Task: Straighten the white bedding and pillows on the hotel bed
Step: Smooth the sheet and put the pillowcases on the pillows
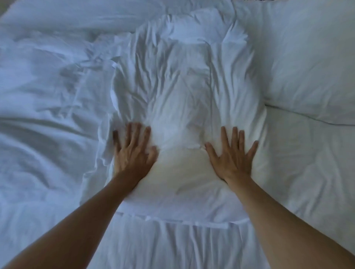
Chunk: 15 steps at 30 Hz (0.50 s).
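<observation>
A wrinkled white pillow point(182, 92) lies lengthwise in the middle of the bed, running away from me. My left hand point(132, 151) presses flat on its near left side, fingers spread. My right hand point(233, 155) lies flat on its near right side, fingers also spread. Neither hand grips anything. A second, smoother white pillow point(311, 63) rests at the right, touching the wrinkled one. A crumpled white duvet point(44, 107) is bunched up on the left. The white sheet point(303, 163) under the pillows shows creases.
More rumpled white bedding point(76, 17) stretches across the far side. A gathered fold of white fabric point(172, 243) lies between my forearms, near the bottom of the view. A dark sliver point(257, 0) shows at the top edge.
</observation>
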Motion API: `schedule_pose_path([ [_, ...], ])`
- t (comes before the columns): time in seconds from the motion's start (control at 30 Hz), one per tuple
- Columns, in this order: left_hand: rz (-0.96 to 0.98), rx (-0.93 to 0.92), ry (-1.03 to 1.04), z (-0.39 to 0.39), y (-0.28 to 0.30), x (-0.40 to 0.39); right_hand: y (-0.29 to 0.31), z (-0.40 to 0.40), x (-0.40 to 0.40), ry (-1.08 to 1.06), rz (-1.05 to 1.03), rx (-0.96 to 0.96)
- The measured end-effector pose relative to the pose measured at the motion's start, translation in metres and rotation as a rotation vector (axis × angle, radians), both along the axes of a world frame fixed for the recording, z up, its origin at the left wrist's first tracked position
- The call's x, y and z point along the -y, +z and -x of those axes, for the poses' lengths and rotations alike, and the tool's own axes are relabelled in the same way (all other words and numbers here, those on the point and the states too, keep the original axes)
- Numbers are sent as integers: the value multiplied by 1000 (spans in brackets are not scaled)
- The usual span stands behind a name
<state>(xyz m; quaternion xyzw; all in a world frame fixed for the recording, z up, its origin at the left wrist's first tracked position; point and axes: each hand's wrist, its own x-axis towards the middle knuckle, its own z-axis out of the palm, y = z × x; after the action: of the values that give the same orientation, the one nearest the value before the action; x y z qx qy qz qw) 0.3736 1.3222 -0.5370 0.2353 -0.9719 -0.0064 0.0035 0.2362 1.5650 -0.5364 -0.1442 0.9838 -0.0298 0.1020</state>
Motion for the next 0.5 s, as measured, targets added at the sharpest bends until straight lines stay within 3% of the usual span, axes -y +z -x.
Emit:
schedule_pose_path([
  [0.2,-168,35,219,-53,-17,3,5,-58,-4,-122,-22,131],
  [0.5,-187,178,312,-63,-18,-9,11,-59,-6,-139,-29,279],
])
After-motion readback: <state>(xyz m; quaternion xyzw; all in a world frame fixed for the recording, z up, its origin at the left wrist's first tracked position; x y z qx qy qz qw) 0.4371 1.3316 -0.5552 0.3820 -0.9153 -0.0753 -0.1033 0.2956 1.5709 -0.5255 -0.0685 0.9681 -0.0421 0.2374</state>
